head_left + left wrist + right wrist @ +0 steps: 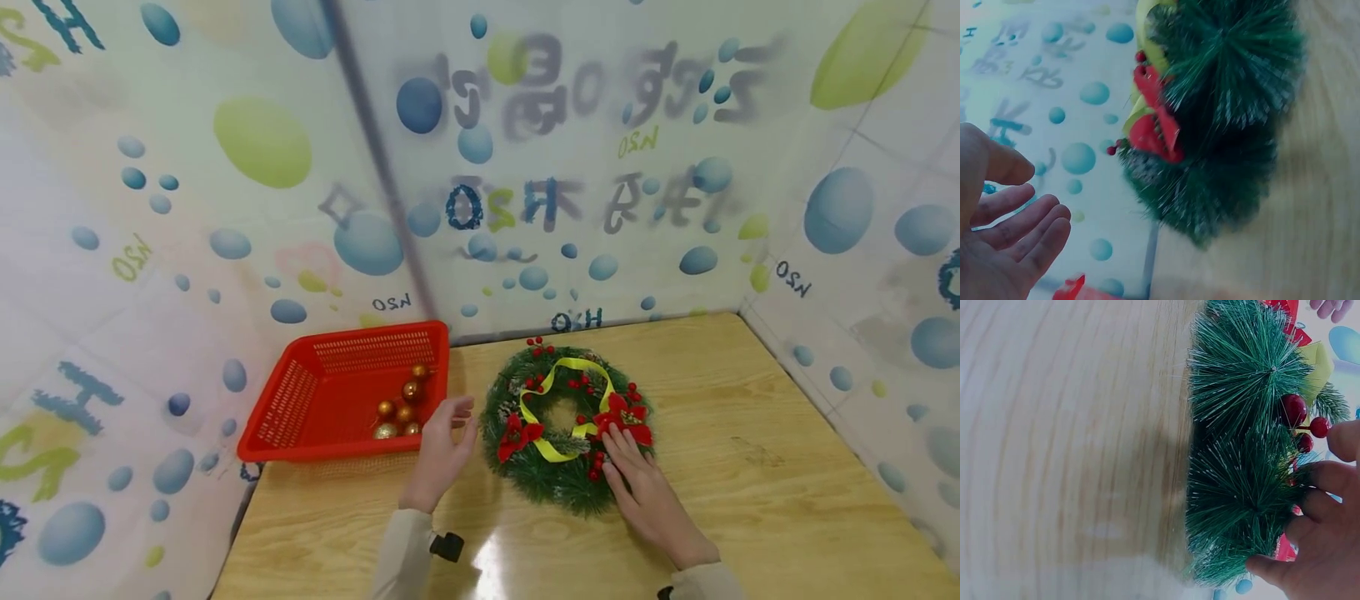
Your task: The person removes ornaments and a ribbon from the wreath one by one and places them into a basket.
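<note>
A green wreath (577,496) with red flowers, red berries and pinecones lies flat on the wooden table. Over its top runs a yellow ribbon (551,452), looped loosely around the middle hole. My right hand (643,493) rests on the wreath's lower right side, fingers extended at a red flower (626,417); in the right wrist view its fingers lie by the green bristles and a berry sprig (1293,410). My left hand (442,450) is raised between the wreath and the red basket (300,450), fingers loosely bent with nothing in them. The left wrist view shows its palm apart from the wreath.
Several gold ball ornaments (406,413) lie in the right part of the red basket. A patterned sheet (510,317) with blue and green dots hangs behind the table (750,467) and along both sides.
</note>
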